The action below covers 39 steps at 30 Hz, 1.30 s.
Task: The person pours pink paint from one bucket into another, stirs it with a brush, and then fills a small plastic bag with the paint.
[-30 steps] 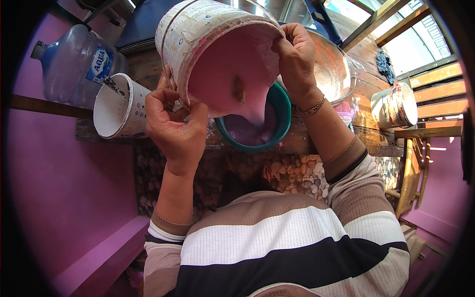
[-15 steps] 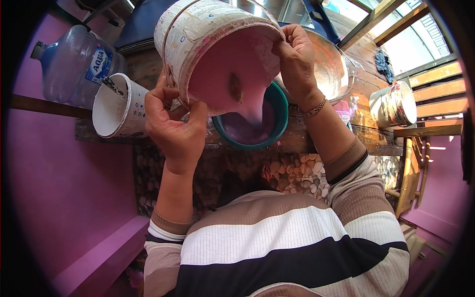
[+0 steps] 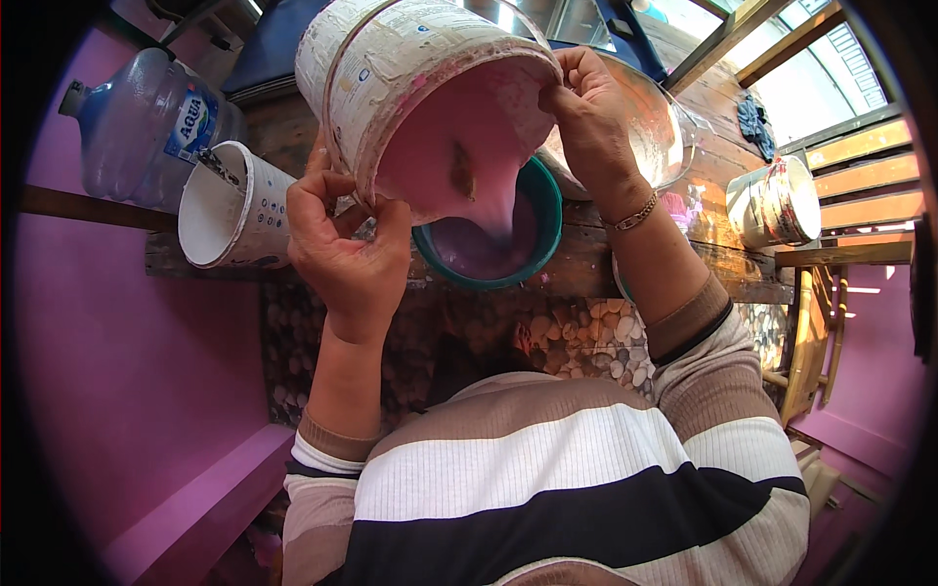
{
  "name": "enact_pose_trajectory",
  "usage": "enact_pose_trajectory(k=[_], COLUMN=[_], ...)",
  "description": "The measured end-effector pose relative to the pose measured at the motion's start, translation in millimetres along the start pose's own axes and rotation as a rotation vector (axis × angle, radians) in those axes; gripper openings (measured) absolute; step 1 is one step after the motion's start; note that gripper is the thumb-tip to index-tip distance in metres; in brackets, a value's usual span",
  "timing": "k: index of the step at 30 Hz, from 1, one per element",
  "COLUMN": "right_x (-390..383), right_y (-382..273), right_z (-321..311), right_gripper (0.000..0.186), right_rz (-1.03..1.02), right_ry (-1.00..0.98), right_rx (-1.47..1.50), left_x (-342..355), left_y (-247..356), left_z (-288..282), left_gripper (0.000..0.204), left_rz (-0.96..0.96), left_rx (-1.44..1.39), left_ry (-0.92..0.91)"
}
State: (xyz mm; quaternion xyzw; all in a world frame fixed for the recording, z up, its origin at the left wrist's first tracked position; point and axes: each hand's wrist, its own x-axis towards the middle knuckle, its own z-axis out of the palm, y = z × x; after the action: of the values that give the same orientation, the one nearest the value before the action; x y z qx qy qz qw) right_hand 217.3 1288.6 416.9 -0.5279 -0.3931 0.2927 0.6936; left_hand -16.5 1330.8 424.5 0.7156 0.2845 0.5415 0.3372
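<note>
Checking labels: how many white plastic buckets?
3: tilted white bucket in left hand and right hand; printed white bucket at left; stained white bucket at right. Excludes wide pale round tub; more may be hidden.

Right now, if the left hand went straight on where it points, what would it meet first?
Most likely the tilted white bucket: the left hand grips it, and its side appears directly ahead, though depth is unclear.

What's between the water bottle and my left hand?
In the head view, a white pail sits between the bottle and your left hand.
</note>
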Motion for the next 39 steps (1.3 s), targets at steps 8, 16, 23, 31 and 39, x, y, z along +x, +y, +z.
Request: enact_pose_trajectory(k=[8, 16, 23, 31, 39], right_x=[-1.6, -3.4, -4.4, -11.9, -67.5], right_y=[1.1, 2.2, 4.7, -4.1, -35.0], right_z=[-4.9, -7.9, -9.5, -11.5, 29.6], right_gripper=[0.016, 0.017, 0.019, 0.029, 0.03], right_rz=[0.004, 0.013, 0.011, 0.035, -0.164], right_ry=[-0.012, -0.017, -0.012, 0.028, -0.023], right_rx=[0.14, 0.136, 0.14, -0.132, -1.027], left_x=[-2.1, -5.6, -7.1, -4.2, -4.7], left_y=[2.8, 4.2, 6.8, 9.4, 12.6], left_z=[2.6, 3.5, 4.3, 10.3, 10.1], left_gripper=[0.033, 0.034, 0.033, 0.032, 0.029], left_rz=[0.029, 0.054, 0.046, 0.071, 0.036], left_rx=[0.041, 0.064, 0.115, 0.183, 0.227], left_ry=[-0.002, -0.006, -0.003, 0.03, 0.081])
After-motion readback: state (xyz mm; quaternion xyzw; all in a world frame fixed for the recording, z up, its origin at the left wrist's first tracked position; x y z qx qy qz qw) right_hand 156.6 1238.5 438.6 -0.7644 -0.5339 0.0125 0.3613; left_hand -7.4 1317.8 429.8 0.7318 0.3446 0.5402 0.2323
